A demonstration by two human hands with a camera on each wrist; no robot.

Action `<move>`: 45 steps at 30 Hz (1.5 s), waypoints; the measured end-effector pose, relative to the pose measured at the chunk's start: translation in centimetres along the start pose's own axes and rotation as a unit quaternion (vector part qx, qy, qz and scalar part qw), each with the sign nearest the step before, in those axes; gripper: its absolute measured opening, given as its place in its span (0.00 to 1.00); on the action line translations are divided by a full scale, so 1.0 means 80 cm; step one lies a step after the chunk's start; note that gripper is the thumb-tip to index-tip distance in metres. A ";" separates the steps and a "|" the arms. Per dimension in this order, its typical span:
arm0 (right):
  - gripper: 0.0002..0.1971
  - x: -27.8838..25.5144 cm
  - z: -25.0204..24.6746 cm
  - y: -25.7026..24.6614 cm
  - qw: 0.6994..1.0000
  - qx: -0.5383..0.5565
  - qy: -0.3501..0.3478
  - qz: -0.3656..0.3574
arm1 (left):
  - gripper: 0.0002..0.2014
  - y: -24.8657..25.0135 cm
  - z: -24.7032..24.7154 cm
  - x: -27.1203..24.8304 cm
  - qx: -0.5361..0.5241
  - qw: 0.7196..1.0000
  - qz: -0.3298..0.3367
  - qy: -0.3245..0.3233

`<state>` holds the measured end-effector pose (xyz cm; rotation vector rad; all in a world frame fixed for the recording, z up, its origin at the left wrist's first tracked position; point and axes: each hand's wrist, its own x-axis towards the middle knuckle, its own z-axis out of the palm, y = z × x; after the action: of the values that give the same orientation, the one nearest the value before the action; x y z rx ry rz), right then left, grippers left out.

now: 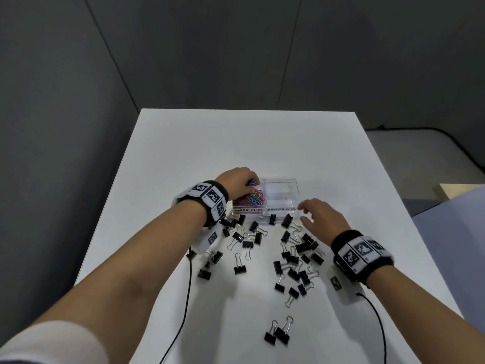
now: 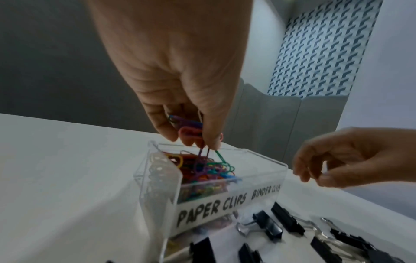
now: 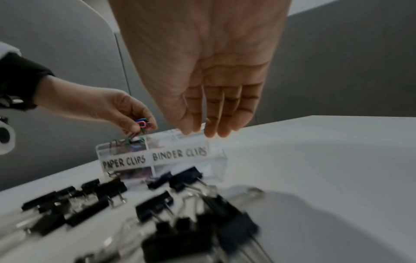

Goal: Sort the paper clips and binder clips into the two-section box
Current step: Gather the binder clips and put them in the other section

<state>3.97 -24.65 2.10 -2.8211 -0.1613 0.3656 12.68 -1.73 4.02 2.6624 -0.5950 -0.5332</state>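
Note:
A clear two-section box (image 1: 294,191) (image 2: 258,161) (image 3: 216,156) stands mid-table, labelled PAPER CLIPS on the left and BINDER CLIPS on the right. Coloured paper clips (image 1: 68,200) (image 2: 202,169) fill the left section. My left hand (image 1: 236,181) (image 2: 191,135) hovers over that section and pinches a bunch of paper clips (image 2: 189,128) (image 3: 141,122). The right section looks bare. My right hand (image 1: 317,214) (image 3: 209,124) hangs with relaxed fingers just near the box's right front corner, holding nothing. Black binder clips (image 1: 296,253) (image 2: 270,226) (image 3: 157,206) lie scattered in front of the box.
The white table (image 1: 262,143) stretches beyond the box to its far edge. Two binder clips (image 1: 279,333) lie apart near the front. Black cables (image 1: 187,298) trail from both wrist cameras. A grey partition wall stands behind the table.

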 end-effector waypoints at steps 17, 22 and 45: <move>0.34 -0.078 0.046 0.022 0.962 0.022 -0.113 0.248 | 0.25 -0.054 0.073 -0.138 0.038 0.964 -0.259 0.043; 0.30 -0.086 0.062 -0.012 0.970 0.106 -0.096 0.194 | 0.29 -0.028 0.113 -0.171 -0.048 0.957 -0.285 0.026; 0.38 -0.124 0.089 -0.048 0.992 -0.022 -0.112 0.057 | 0.30 0.019 0.157 -0.186 -0.023 0.990 -0.139 -0.011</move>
<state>-7.76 -20.53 -1.06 -2.8326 -0.0542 0.7147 -5.78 0.61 -2.04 2.7130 -0.2146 -0.6453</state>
